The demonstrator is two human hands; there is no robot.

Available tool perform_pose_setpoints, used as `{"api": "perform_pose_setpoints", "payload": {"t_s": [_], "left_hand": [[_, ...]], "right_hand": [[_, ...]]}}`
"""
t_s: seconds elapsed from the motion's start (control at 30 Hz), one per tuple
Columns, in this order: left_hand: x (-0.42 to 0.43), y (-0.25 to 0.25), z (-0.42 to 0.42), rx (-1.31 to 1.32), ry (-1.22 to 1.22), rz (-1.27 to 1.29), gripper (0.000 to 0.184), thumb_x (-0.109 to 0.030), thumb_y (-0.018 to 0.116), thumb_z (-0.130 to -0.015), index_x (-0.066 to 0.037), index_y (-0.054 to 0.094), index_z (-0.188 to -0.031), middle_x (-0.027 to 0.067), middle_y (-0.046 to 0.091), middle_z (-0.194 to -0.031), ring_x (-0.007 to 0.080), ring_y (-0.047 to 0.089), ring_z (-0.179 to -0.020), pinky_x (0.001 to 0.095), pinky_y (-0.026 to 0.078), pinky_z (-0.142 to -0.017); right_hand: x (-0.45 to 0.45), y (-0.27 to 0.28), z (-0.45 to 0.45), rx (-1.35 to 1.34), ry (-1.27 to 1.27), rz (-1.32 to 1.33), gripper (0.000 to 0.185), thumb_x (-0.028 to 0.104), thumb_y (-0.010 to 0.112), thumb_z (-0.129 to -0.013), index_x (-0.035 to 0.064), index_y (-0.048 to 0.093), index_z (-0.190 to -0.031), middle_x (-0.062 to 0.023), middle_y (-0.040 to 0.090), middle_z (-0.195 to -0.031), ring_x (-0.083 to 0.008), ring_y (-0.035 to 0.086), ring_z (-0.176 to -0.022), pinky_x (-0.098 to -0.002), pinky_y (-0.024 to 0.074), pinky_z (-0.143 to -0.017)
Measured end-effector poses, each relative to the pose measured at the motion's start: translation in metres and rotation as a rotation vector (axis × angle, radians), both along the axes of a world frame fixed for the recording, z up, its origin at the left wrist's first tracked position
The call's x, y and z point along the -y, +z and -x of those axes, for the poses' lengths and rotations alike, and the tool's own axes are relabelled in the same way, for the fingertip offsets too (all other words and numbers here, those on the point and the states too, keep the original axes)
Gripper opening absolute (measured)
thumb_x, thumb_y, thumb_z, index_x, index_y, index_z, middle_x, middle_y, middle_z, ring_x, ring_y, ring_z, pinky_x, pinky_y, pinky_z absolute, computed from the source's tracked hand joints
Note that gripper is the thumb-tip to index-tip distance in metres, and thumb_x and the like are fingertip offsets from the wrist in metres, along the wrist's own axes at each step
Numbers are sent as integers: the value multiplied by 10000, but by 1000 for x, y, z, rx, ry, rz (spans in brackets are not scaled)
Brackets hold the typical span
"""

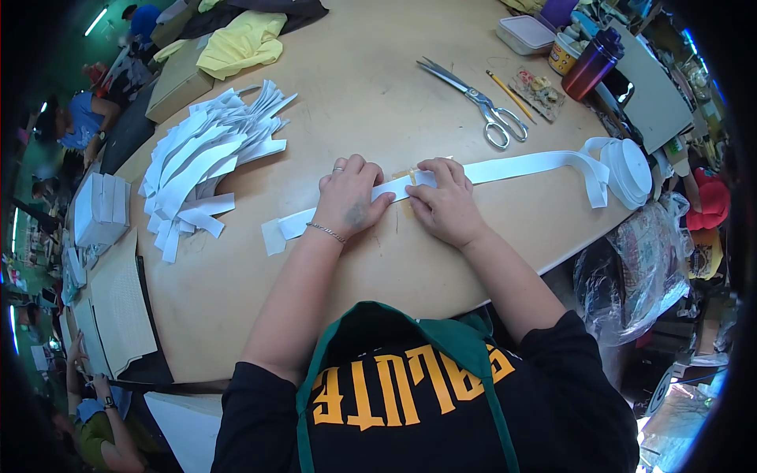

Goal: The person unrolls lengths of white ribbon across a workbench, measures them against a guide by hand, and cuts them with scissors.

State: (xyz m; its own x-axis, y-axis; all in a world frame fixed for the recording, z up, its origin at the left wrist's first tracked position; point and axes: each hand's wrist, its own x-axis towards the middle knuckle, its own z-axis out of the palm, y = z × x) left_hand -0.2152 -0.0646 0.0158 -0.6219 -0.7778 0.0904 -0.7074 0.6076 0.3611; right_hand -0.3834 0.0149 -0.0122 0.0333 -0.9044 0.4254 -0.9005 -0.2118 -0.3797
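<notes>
A white elastic band runs across the table from a roll on the right and passes under both hands. My left hand presses down on it with curled fingers, its thumb along the band's edge. My right hand pinches the band near a yellowish mark on the table, fingers bent and closed. Beyond my left wrist, the band's end lies by a pale piece of tape. Part of the band is hidden beneath my left hand.
Many cut white strips are heaped at left. Scissors, a pencil and a small plastic packet lie beyond my right hand. A metallic bottle stands near the right edge. Yellow cloth is at the back left; other people sit further left.
</notes>
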Motion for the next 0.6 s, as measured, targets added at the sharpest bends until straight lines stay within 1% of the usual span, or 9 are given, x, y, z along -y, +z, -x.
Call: {"api": "perform_pose_setpoints", "payload": {"t_s": [0.1, 0.2, 0.3, 0.33, 0.4, 0.43, 0.53, 0.6], "left_hand": [[-1, 6, 11, 154, 101, -102, 277, -290, 673, -738, -120, 570, -931, 64, 548, -1005, 264, 500, -1018, 451, 400, -826], [0, 16, 22, 264, 168, -197, 284, -302, 670, -753, -110, 569, -937, 82, 564, -1023, 281, 513, -1036, 460, 405, -839], [4, 20, 26, 307, 204, -286, 286, -305, 666, -761, -100, 568, -936, 91, 571, -1034, 293, 533, -1018, 456, 416, -836], [5, 21, 26, 327, 202, -306, 287, -305, 666, -763, -98, 567, -935, 93, 573, -1037, 296, 540, -1008, 453, 420, -833], [3, 16, 25, 298, 199, -251, 285, -301, 667, -761, -98, 570, -936, 93, 577, -1030, 300, 549, -994, 451, 426, -830], [3, 13, 25, 276, 204, -227, 284, -299, 668, -760, -98, 572, -936, 94, 579, -1027, 301, 553, -988, 449, 429, -828], [0, 3, 22, 219, 221, -159, 284, -296, 667, -761, -104, 567, -945, 95, 589, -1010, 298, 549, -995, 449, 428, -835], [-5, 7, 21, 225, 232, -132, 281, -288, 665, -763, -100, 564, -945, 98, 595, -1005, 296, 549, -996, 453, 427, -838]], "right_hand": [[0, 1, 2, -25, 16, 10, 212, 158, 648, -698, 150, 651, -910, -71, 482, -1160, -285, 397, -1146, -423, 358, -904], [7, -1, 22, 306, -3, 191, 386, 143, 646, -690, 157, 592, -1072, -73, 480, -1180, -289, 398, -1153, -417, 350, -933], [10, 12, 73, 100, -24, -10, 512, 125, 670, -693, 130, 521, -1182, -78, 485, -1172, -286, 413, -1131, -373, 347, -959], [10, 13, 76, 45, -18, -126, 503, 130, 672, -698, 133, 524, -1179, -76, 488, -1160, -278, 419, -1123, -371, 349, -956], [11, 20, 82, -66, -9, -342, 486, 140, 675, -710, 141, 530, -1173, -72, 495, -1136, -263, 429, -1106, -367, 353, -951], [10, 17, 77, -147, -38, -391, 462, 165, 678, -727, 149, 537, -1167, -70, 500, -1091, -251, 440, -1085, -369, 371, -925], [12, 39, 73, -121, -82, -582, 420, 177, 663, -725, 163, 564, -1133, -67, 491, -1137, -247, 413, -1144, -391, 336, -970], [18, 44, 71, -125, -82, -631, 380, 180, 672, -715, 152, 576, -1082, -62, 494, -1114, -244, 413, -1138, -395, 348, -956]]}}
